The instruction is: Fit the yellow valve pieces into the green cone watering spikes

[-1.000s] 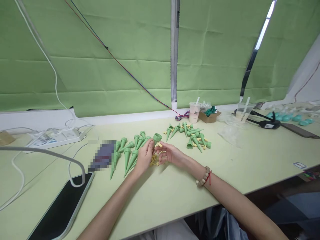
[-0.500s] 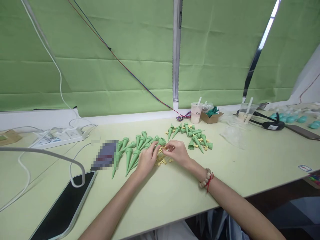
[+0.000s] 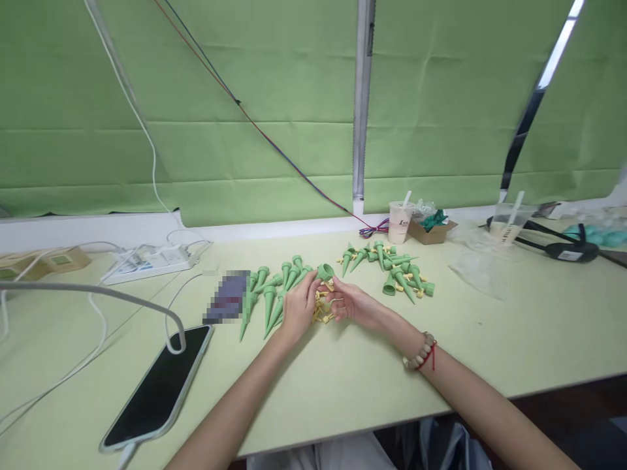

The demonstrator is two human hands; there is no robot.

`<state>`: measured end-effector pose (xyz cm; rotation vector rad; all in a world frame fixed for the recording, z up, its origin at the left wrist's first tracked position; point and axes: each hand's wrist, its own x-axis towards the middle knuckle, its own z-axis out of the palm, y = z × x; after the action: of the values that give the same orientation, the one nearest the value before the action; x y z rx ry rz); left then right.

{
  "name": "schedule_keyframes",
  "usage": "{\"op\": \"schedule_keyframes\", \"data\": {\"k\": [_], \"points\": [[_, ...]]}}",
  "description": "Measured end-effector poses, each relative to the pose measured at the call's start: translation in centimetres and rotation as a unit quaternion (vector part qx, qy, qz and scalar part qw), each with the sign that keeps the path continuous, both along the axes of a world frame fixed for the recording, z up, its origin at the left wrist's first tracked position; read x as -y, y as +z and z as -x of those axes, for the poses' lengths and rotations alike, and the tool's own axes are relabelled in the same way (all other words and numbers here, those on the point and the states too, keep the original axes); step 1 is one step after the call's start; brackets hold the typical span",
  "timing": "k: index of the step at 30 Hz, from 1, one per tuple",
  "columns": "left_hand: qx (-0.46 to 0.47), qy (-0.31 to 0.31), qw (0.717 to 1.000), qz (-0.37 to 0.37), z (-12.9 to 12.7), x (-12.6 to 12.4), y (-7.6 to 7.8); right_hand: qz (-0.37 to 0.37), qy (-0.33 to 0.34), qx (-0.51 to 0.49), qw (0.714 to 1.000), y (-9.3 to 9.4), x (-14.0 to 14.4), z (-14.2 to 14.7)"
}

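My left hand [image 3: 300,308] is closed around a green plastic watering spike [image 3: 325,272], its wide round collar pointing up and to the right; the hand hides the rest. Just below the collar, the thumb and forefinger of my right hand [image 3: 357,304] pinch a small yellow plastic piece [image 3: 330,286], with the other fingers loosely curled. Whether that piece touches the spike I cannot tell. Under the hands lies a pile of yellow pieces [image 3: 322,313]. Several green spikes [image 3: 270,297] lie left of my left hand. Beyond my right hand is another group of spikes [image 3: 402,277], with yellow pieces among them.
A phone [image 3: 159,385] with a cable lies at left, near a pixelated dark object [image 3: 226,297]. Behind are a power strip [image 3: 151,263], a drink cup [image 3: 400,222], a small cardboard box [image 3: 431,232] and a second cup [image 3: 509,223]. A black strapped item [image 3: 571,251] lies at right.
The view has swung left, so everything sits further right. My right hand has turned, its lower fingers loosened from the spike, and the yellow piece shows more clearly. My left hand keeps its hold.
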<state>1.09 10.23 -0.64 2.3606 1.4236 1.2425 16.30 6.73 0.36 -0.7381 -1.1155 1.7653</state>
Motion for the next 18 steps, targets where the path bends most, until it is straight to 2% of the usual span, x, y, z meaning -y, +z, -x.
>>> {"op": "schedule_keyframes", "data": {"k": [5, 9, 11, 14, 16, 18], "points": [[0.015, -0.043, 0.998, -0.043, -0.1, -0.1, 0.0, 0.0, 0.012, -0.027, 1.0, 0.1, 0.3, 0.0], [0.034, -0.079, 0.996, -0.029, -0.1, 0.0, 0.2, -0.021, -0.002, 0.015, 1.0, 0.5, 0.3, -0.4], [0.033, -0.086, 0.996, -0.02, -0.2, 0.2, 0.4, -0.031, -0.039, 0.051, 0.997, 0.5, 0.1, -0.5], [0.014, -0.088, 0.996, -0.015, -0.4, 0.4, 0.6, -0.052, -0.129, 0.118, 0.983, 0.0, -0.4, -0.4], [0.007, -0.087, 0.996, -0.007, -0.6, 0.5, 0.6, -0.113, -0.199, 0.175, 0.957, -0.6, -0.8, -0.2], [0.004, -0.086, 0.996, 0.007, -0.8, 0.4, 0.5, -0.201, -0.269, 0.225, 0.915, -1.2, -1.2, 0.0]]}}
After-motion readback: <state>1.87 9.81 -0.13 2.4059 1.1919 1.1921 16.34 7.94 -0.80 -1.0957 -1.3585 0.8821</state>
